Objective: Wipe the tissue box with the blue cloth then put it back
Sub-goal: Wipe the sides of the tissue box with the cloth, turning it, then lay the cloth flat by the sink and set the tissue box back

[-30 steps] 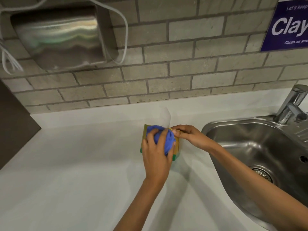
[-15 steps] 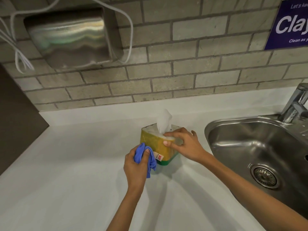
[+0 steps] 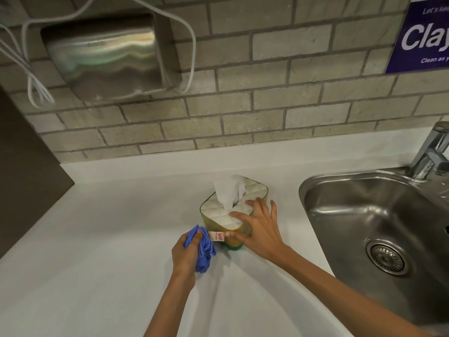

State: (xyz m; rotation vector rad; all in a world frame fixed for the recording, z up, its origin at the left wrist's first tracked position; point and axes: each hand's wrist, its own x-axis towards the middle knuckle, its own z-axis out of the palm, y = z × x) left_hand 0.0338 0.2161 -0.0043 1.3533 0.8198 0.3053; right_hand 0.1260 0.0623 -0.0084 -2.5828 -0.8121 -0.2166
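The tissue box [image 3: 233, 215] stands upright on the white tabletop [image 3: 109, 239], a little left of the steel sink [image 3: 379, 234] and well in front of the brick wall [image 3: 267, 100]. The top of the box is white with a quilted pattern, its sides are yellow, and a green band runs along the bottom. One white tissue [image 3: 229, 190] sticks up from the slot in the top. A small label with red print is on the near side of the box.

The right hand [image 3: 260, 229] lies on the box. Its grip is spread: the fingers rest flat on the white top, and the thumb presses on the near side, just beside the label. So the hand holds the box from above and from the front, with the fingers open and not curled.

The left hand [image 3: 185, 254] is just beside the near left corner of the box. Its grip is pressed together around the blue cloth [image 3: 202, 249], which is bunched up in the fist. A part of the cloth hangs out to the right, and it touches or almost touches the lower side of the box next to the label; I cannot tell which.

On the wall, top left, a shiny metal dispenser [image 3: 104, 57] hangs with white cables [image 3: 36, 88] beside it. A blue sign [image 3: 422, 37] is at the top right, and a tap [image 3: 432, 152] stands behind the sink.
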